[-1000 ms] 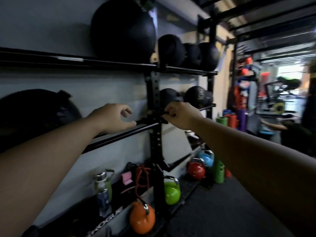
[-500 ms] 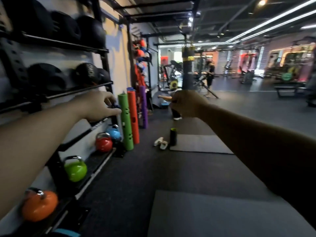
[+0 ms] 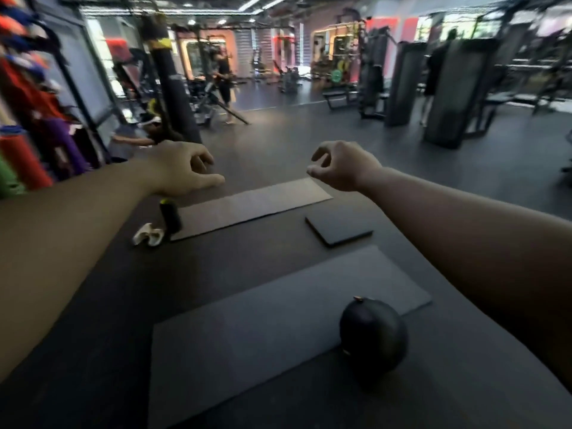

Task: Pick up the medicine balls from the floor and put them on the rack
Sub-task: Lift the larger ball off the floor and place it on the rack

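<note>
We are between pickups: our left hand (image 3: 182,168) and right hand (image 3: 342,165) hang empty, fingers loosely curled, well above the medicine ball (image 3: 373,331), which rests at the near mat's (image 3: 247,342) edge. Next we must stoop and cradle it two-handed.

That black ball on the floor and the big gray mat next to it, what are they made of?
The medicine ball looks like matte black rubber or synthetic leather: dull surface, faint sheen, though blur hides detail. The gray mat seems foam or rubber: thin, flat, no shine. Both hands are empty.
</note>
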A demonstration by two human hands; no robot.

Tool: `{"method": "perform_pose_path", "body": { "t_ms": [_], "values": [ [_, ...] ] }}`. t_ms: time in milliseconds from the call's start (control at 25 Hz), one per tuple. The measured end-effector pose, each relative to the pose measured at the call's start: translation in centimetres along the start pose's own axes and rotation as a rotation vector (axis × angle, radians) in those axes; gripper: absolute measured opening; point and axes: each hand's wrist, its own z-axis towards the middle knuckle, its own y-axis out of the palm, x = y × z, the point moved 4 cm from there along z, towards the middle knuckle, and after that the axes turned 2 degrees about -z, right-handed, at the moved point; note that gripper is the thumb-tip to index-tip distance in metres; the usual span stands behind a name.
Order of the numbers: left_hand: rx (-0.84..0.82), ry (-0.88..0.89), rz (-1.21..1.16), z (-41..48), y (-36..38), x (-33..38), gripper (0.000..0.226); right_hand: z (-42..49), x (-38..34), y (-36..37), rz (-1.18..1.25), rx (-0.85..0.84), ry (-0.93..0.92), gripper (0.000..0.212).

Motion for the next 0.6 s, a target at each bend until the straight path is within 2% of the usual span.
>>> {"method": "perform_pose_path", "body": {
  "t_ms": [120, 320, 600],
  "values": [
    [-0.068, 0.108, -0.011, 5.9, 5.1, 4.8, 0.063, -0.5, 7.3, 0.6, 0.001, -0.01, 0.153, 0.04],
    [-0.165, 0.264, -0.055, 14.3, 12.5, 11.7, 0.065, -1.1, 15.7, 2.2, -0.003, -0.023, 0.325, 0.041],
    [-0.281, 0.363, -0.073, 23.2, 20.6, 19.3, 0.066, 0.0, 26.5, 4.6, -0.055, -0.061, 0.417, 0.044]
  ]
}}
